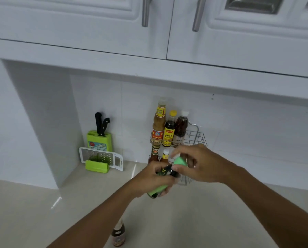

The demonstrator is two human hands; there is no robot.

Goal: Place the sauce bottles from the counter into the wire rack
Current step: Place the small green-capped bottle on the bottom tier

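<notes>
I have a dark bottle [164,178] with a green label and a green cap held in both hands, tilted, in the air just in front of the wire rack [197,138] on the back wall. My left hand [150,178] is wrapped around the lower body, fingers closed on the label, and my right hand [201,163] has its fingertips pinched about the neck just under the cap. It looks like glass or hard plastic with dark liquid, so I judge it stiff, fairly heavy for its size, and smooth enough to slip where the glossy label wraps it; the narrow neck and the waist of the body seem the surest places to hold. The rack is thin bright wire in two tiers. The top tier holds three upright bottles touching side by side: a tall amber one [158,126], a dark one with a yellow cap [169,130] and a brown one with a white cap [181,129]. Two smaller bottles [158,155] stand in the lower tier at its left, partly hidden by my hands. Free room seems to lie on the right of both tiers. One more bottle [119,235] stands on the pale, polished counter [42,212] near me, under my left forearm. A green knife block [99,140] and a white grater [101,158] lean in the corner, well apart.
</notes>
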